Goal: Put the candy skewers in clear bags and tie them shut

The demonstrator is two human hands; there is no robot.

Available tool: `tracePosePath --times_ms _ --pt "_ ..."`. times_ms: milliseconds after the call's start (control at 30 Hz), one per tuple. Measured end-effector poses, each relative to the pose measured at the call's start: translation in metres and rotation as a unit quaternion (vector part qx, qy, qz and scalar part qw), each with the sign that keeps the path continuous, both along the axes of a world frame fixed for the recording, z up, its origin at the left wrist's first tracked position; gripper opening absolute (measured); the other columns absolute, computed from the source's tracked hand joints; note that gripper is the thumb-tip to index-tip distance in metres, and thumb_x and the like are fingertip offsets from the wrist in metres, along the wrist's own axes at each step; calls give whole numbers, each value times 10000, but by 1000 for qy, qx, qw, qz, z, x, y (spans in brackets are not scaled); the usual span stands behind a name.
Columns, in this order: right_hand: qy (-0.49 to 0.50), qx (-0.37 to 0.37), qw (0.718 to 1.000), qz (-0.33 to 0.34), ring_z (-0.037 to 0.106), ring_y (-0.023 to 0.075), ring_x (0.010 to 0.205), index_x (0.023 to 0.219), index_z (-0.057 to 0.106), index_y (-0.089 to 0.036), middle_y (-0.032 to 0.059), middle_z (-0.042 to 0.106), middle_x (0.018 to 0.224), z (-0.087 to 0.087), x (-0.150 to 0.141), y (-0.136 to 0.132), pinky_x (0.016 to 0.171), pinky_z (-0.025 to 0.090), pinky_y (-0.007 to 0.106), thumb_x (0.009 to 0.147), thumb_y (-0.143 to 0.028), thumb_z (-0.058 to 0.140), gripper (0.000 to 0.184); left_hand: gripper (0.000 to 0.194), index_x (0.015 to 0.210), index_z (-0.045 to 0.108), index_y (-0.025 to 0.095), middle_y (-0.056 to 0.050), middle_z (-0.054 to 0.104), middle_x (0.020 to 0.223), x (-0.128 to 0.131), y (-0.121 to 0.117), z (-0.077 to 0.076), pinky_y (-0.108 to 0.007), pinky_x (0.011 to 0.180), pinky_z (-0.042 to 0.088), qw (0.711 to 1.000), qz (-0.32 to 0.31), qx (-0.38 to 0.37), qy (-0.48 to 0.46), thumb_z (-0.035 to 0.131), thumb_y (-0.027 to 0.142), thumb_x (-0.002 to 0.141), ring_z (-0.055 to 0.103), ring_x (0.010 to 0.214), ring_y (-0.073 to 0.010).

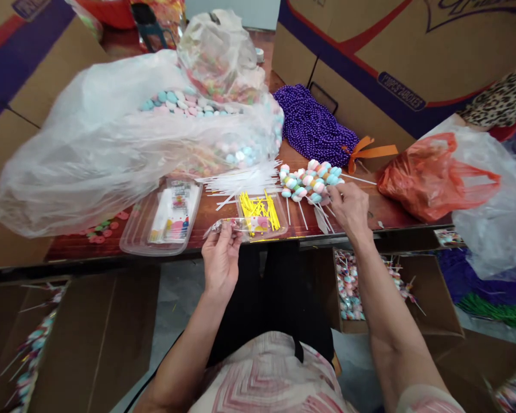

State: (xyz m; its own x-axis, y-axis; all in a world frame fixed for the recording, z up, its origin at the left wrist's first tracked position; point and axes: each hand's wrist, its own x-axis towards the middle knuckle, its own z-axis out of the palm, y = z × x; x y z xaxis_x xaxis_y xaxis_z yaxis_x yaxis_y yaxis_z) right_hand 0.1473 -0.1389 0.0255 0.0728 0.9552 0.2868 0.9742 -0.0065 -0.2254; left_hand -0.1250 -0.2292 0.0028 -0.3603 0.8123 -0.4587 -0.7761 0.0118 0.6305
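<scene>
My left hand (pixel 221 258) is closed on a small clear printed wrapper bag (pixel 227 225) at the near table edge. My right hand (pixel 349 207) reaches to a pile of pastel marshmallow candy skewers (pixel 310 180) on white sticks, its fingers pinched on one of the sticks. Between the hands lies a clear tray of yellow twist ties (pixel 260 211). A second clear tray (pixel 167 221) to the left holds printed wrapper bags. Loose white sticks (pixel 241 184) lie behind the trays.
A big clear plastic bag of pastel candies (pixel 112 137) covers the left of the wooden table (pixel 382 215). Purple bead strings (pixel 313 123), an orange plastic bag (pixel 430 175) and cardboard boxes (pixel 391 51) stand behind. A carton of wrapped skewers (pixel 352 287) sits under the table.
</scene>
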Motion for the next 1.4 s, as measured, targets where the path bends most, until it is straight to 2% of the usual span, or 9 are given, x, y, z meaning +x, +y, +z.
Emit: tracePosePath --times_ms 167,300,433,600,733,833,1000,1200,1400 --pt "-55 2 993 -104 584 271 833 867 715 -136 171 677 919 8 6 13 769 362 394 867 -226 524 210 359 754 676 161 27 708 706 -3 2 -1 -210 661 501 1000 8 -12 -2 940 299 554 643 629 -78" --pt "-74 -37 990 -111 603 299 859 788 715 -133 158 686 850 10 7 20 814 372 455 833 -190 543 187 340 765 676 159 25 710 714 -4 5 -1 -204 654 490 1000 9 -16 -16 929 291 580 662 650 -83" --pt "-4 56 992 -110 618 295 859 818 724 -153 136 702 855 11 9 15 818 405 465 853 -217 537 201 288 783 679 159 6 726 740 -5 7 -1 -198 652 493 999 -2 -14 -39 897 290 649 688 682 -93" --pt "155 193 969 3 632 224 792 812 710 -223 66 705 823 15 -8 -30 766 472 371 894 -285 587 160 181 755 668 149 -1 712 700 -10 10 0 -182 626 490 997 -3 -45 -63 819 248 770 682 653 -83" --pt "250 181 945 105 640 185 727 827 707 -227 14 691 772 14 -42 -86 711 480 329 897 -292 642 116 155 744 665 140 -13 706 691 -10 11 8 -175 601 489 992 -13 -76 -96 719 210 871 683 651 -86" --pt "257 167 943 130 654 180 738 839 714 -228 11 709 782 8 -59 -113 733 476 333 909 -257 641 105 212 747 657 133 -20 708 685 -8 9 16 -170 581 492 989 -19 -100 -112 606 179 947 668 610 -75" --pt "202 187 951 145 678 178 766 861 709 -225 11 732 801 -1 -59 -125 760 452 337 921 -203 635 98 177 774 657 137 -14 712 690 -6 2 19 -162 566 502 989 -31 -92 -109 617 179 941 678 603 -77" --pt "81 233 955 162 671 177 758 862 725 -244 16 745 821 -3 -51 -130 790 418 359 897 -204 673 75 108 794 646 152 -2 719 710 -6 -4 10 -173 570 506 996 -17 -54 -69 706 189 875 705 646 -97" --pt "193 127 948 219 662 167 743 844 720 -234 11 726 792 -1 -56 -130 744 446 326 914 -223 647 102 289 772 653 165 11 724 721 -10 -5 -2 -216 665 537 997 -72 4 3 886 293 660 697 645 -105"
